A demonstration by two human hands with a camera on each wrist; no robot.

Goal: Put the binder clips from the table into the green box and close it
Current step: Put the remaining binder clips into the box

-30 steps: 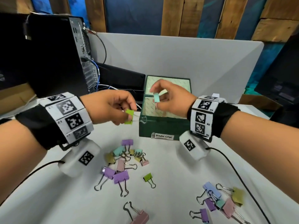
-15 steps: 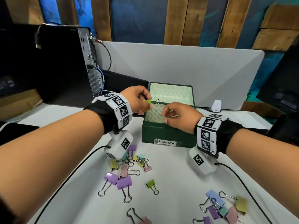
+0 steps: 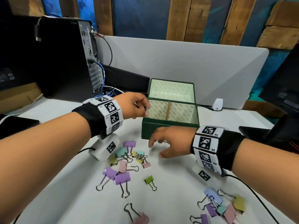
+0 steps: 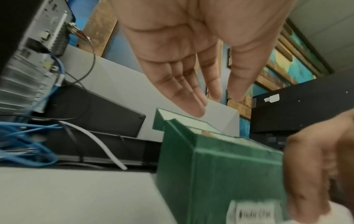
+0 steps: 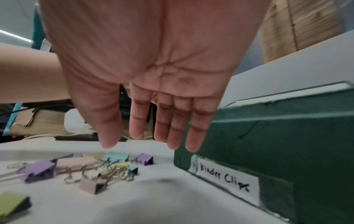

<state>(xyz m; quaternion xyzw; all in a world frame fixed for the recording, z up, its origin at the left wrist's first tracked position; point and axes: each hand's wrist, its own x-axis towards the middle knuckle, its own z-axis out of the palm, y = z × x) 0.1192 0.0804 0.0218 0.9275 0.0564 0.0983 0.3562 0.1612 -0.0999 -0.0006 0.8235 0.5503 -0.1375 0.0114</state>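
Note:
The green box stands open mid-table, its lid upright behind and a divider inside; its label faces me. My left hand hovers at the box's left rim, fingers straight and empty. My right hand hangs just in front of the box, fingers spread and empty, above a pile of pastel binder clips. A green clip lies alone. Another pile of clips lies at the near right, and a pink clip at the near edge.
A black computer tower with blue cables stands at the back left. A grey partition runs behind the box, with a small white device at its foot. Dark flat objects lie at the left and right edges.
Both hands held clips over the box a second ago and are now empty. My right hand has come down in front of the box toward the left pile; my left stays at the rim.

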